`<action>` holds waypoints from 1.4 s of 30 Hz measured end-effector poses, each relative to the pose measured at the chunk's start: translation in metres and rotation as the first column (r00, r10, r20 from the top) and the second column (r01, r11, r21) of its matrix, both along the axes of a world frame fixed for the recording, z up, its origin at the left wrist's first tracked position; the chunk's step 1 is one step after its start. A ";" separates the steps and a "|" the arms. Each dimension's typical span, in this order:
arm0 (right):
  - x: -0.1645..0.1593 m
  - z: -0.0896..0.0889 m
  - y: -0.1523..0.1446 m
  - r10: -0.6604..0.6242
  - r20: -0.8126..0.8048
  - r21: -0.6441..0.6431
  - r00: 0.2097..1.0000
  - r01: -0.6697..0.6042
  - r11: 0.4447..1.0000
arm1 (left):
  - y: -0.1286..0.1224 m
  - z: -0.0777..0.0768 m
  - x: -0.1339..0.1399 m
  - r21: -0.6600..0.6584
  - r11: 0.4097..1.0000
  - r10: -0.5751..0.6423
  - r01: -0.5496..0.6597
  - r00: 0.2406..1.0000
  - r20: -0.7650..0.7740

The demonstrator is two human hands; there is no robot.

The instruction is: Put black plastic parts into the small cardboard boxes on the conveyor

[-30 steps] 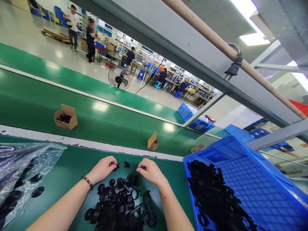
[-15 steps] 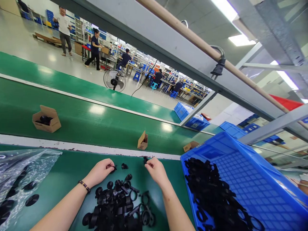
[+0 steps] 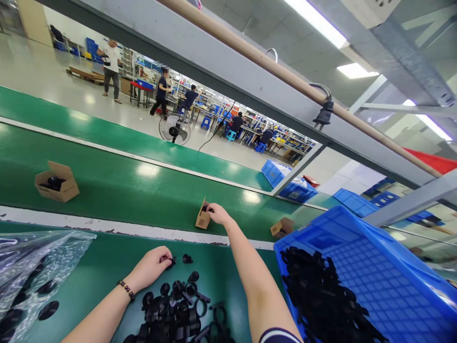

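Black part point(image 3: 173, 261) is pinched between the thumb and curled fingers of the left hand point(image 3: 153, 267), low over the green table point(image 3: 107, 259). The right hand point(image 3: 218, 214) is stretched to the far side, its thumb and fingers brought nearly together at the mouth of the middle carton point(image 3: 202, 221). Something dark is seen beside those fingertips, but whether it is gripped cannot be told.

A loose part point(image 3: 187, 258) is left lying on the table between the hands, just right of the pinched one. Nearer, a pile point(image 3: 174, 309) of black rings and round pieces is spread between the forearms. A beaded bracelet point(image 3: 126, 290) is worn on the left wrist.

At the left, more black pieces are covered by a clear bag point(image 3: 67, 247), and a disc point(image 3: 48, 310) is set beside it. At the right, a blue crate point(image 3: 392, 271) is partly filled with black pieces.

Beyond the white strip point(image 3: 117, 227), the middle carton is borne by a green belt point(image 3: 117, 190). A left carton point(image 3: 66, 191), with black pieces inside, and a right carton point(image 3: 276, 230) are also placed there; all are open.

Farther off, a fan point(image 3: 174, 129) is stood behind the belt, and several people are seen around the workbenches.
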State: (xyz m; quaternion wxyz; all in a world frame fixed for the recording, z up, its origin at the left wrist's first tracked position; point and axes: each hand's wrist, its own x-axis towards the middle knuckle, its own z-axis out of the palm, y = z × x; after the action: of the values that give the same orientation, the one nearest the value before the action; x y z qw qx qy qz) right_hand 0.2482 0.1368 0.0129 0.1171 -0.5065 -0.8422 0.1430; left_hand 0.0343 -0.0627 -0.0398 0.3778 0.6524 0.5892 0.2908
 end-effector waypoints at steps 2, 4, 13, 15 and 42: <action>-0.009 -0.008 -0.002 -0.072 -0.009 0.005 0.997 0.072 0.997 | 0.000 0.001 0.000 -0.006 1.000 -0.002 0.002 1.000 0.005; -0.015 -0.019 -0.014 -0.144 -0.021 0.017 0.989 0.145 0.989 | 0.000 0.001 0.000 -0.006 1.000 -0.003 0.003 1.000 0.005; -0.038 -0.007 -0.063 -0.138 -0.113 0.357 0.984 0.170 0.919 | 0.000 -0.001 0.001 0.032 0.999 0.007 -0.007 1.000 0.009; -0.048 -0.001 -0.057 -0.048 -0.034 0.487 0.998 0.059 0.871 | 0.000 -0.002 0.000 0.039 0.999 0.008 -0.008 1.000 0.014; -0.100 0.009 -0.101 0.204 0.171 0.492 0.964 -0.263 0.830 | 0.065 0.037 -0.041 0.434 0.678 0.633 -0.593 0.771 0.065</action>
State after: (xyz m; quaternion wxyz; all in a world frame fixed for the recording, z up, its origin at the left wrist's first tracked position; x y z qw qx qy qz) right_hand 0.1479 0.0357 0.0220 0.1817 -0.3578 -0.9104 -0.1002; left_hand -0.0066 0.0023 -0.0031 0.0776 0.4958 0.7108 0.4929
